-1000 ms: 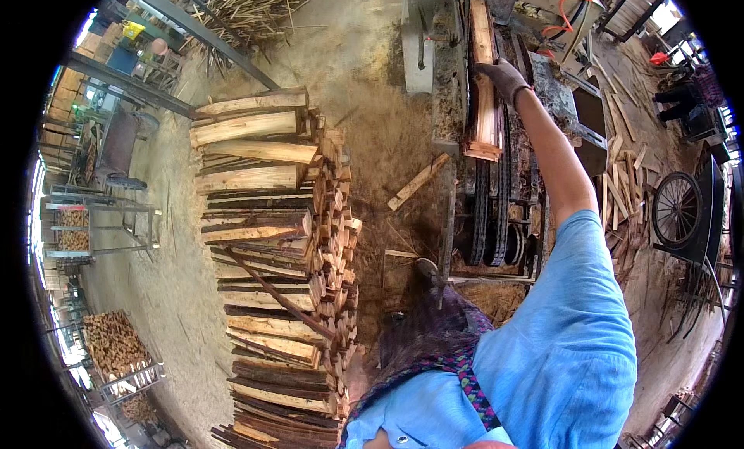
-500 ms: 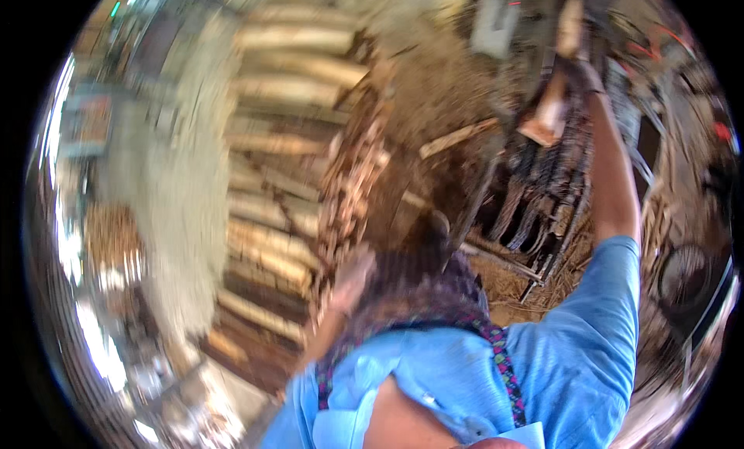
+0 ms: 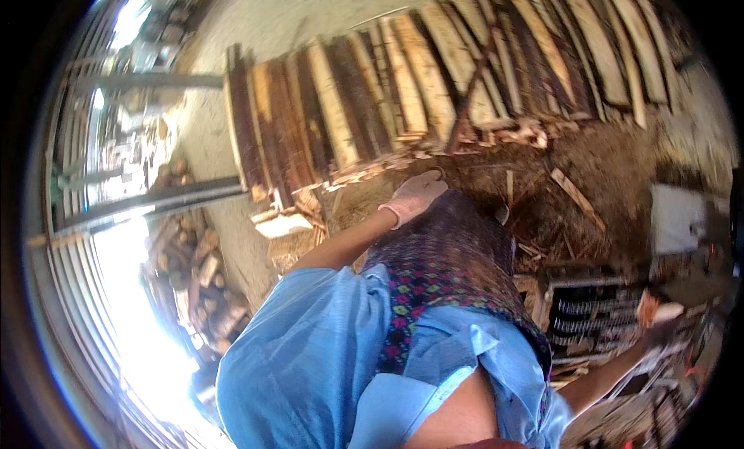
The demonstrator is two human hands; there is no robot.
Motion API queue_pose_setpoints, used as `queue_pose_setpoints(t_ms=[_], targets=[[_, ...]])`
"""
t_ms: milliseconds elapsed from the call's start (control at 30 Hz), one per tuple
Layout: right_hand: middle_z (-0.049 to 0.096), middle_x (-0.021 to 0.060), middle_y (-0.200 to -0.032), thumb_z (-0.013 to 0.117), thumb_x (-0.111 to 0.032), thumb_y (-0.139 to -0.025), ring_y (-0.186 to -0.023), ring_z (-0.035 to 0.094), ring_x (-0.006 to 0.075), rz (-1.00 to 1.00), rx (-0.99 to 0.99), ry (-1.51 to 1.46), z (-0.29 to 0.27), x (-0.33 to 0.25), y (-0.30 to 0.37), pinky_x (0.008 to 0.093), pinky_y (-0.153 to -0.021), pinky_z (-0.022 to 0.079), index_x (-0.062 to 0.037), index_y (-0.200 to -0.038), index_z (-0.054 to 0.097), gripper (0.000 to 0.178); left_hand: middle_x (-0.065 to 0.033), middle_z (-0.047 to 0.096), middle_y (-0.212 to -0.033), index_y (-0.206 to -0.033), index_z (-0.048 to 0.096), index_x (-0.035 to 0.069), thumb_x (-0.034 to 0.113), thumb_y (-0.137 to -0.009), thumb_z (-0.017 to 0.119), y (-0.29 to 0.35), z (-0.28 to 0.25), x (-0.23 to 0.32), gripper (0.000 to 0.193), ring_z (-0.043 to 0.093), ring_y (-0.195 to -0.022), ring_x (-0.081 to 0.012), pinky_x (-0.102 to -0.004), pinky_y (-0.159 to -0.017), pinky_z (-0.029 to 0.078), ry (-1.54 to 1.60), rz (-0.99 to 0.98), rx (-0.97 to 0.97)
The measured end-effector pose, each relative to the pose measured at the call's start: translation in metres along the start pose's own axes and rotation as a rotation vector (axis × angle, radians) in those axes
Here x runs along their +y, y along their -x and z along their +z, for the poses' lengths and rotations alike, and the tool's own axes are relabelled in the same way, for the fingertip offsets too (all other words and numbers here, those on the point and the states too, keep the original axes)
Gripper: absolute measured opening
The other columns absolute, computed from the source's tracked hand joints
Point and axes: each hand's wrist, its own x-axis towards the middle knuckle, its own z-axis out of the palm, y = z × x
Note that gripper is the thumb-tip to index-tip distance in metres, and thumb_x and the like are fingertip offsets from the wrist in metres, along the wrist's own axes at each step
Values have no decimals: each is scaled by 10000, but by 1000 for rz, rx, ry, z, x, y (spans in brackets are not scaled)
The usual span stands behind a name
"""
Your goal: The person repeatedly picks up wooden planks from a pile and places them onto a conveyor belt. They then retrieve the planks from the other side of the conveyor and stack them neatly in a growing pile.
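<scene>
My left hand [image 3: 418, 196], in a pale pinkish glove, rests beside the front of my dark patterned apron [image 3: 446, 251]. Its fingers are stretched out and nothing shows in them. Out at the far right, my right hand [image 3: 663, 333] wears a dark glove and is somewhat blurred. It is closed around a piece of split wood [image 3: 659, 309], whose reddish-brown end sticks out. Just left of that hand stands a black metal frame with chain-like rows [image 3: 593, 309].
A long row of bark-edged wood slabs [image 3: 422, 69] lies ahead. Loose bark and chips line its near edge, and a single stick [image 3: 577, 198] lies on the dirt. A pale block [image 3: 678, 219] is at the right. Cut logs [image 3: 205, 271] are piled at left beside a metal beam [image 3: 155, 205].
My view has swung left, so the slab row now stretches across the top and the metal frame sits lower right. The split wood stays in my right hand. My left hand shows more clearly.
</scene>
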Motion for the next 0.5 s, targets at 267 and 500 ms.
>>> queue_pose_setpoints(t_ms=[267, 500], targets=[[399, 176, -1587, 607, -166, -1034, -1450, 405, 292, 83, -293, -641, 56, -160, 223, 428, -1202, 373, -12, -1542, 379, 577, -231, 500, -1505, -1533, 417, 19, 293, -966, 692, 33, -144, -23, 687, 495, -1388, -326, -410, -1164, 423, -273, 177, 681], [451, 179, -1559, 681, -164, -990, -1433, 440, 267, -147, -796, -376, 151, -294, 340, 369, -1153, 394, -17, -1556, 372, 661, -272, 286, -1633, -1632, 170, 45, 617, -807, 788, 147, -361, -57, 1179, 673, -1122, -285, -351, -831, 605, -317, -339, 1132]])
